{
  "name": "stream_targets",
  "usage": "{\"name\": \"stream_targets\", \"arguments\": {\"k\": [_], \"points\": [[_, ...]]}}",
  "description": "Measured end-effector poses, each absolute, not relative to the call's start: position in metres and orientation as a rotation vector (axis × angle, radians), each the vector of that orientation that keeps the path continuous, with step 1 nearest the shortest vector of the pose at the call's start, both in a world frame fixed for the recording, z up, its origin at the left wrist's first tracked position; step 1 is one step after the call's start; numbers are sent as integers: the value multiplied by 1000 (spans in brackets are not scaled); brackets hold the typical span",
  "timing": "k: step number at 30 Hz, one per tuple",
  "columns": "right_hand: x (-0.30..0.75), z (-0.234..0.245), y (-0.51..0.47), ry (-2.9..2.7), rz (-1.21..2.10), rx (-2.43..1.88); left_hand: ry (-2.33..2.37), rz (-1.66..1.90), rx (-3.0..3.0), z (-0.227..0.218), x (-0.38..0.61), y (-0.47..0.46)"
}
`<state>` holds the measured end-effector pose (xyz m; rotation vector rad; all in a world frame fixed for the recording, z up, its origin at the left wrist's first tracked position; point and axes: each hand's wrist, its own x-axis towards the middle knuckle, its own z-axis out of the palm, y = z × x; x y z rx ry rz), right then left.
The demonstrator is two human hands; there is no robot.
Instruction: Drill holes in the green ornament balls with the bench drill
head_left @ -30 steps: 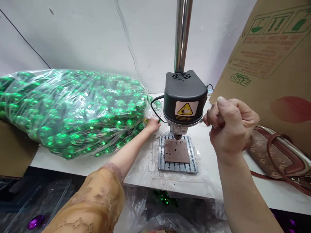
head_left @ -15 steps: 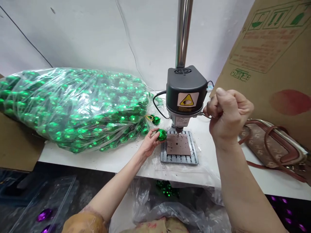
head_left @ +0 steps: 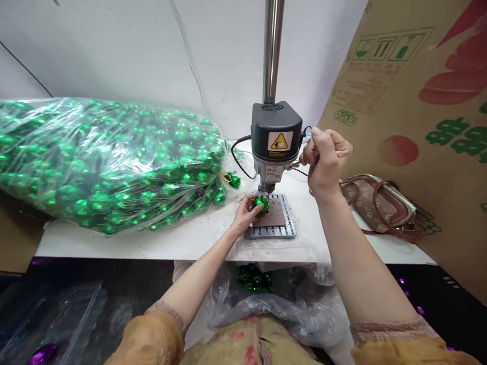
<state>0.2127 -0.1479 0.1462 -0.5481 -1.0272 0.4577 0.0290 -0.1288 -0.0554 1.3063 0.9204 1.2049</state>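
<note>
Between the fingers of my left hand (head_left: 246, 215) is a shiny green faceted ball (head_left: 261, 204). It is over the left part of a brown square pad (head_left: 274, 215), which lies on the slotted metal base (head_left: 266, 232) of a small drill press (head_left: 276, 132). The drill's chuck (head_left: 270, 188) is just above and to the right of the ball. My right hand (head_left: 327, 154) is closed in a fist around the press's feed lever at its right side; most of the lever is hidden by the fingers. Dark shavings are scattered over the pad.
A big clear bag of green balls (head_left: 114, 167), tied with a yellow tie, fills the table's left. On the right stand a patterned handbag (head_left: 376, 203) and a large carton (head_left: 380, 101). Below the front edge, an open plastic bag (head_left: 274, 314) holds green balls (head_left: 254, 278).
My left hand has brought the green ball rightward from beside the base to over the pad, near the chuck. My right hand stays on the lever. The whole view has shifted somewhat.
</note>
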Motion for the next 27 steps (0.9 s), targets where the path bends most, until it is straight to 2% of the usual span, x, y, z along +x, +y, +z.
{"name": "stream_targets", "arguments": {"k": [15,27], "points": [[211,148,-152,-1029,486,-559,950,1172,1622,-61,45,-138],[205,120,-170,-1041,341,-496,947,1123,1681,-66,39,-137]]}}
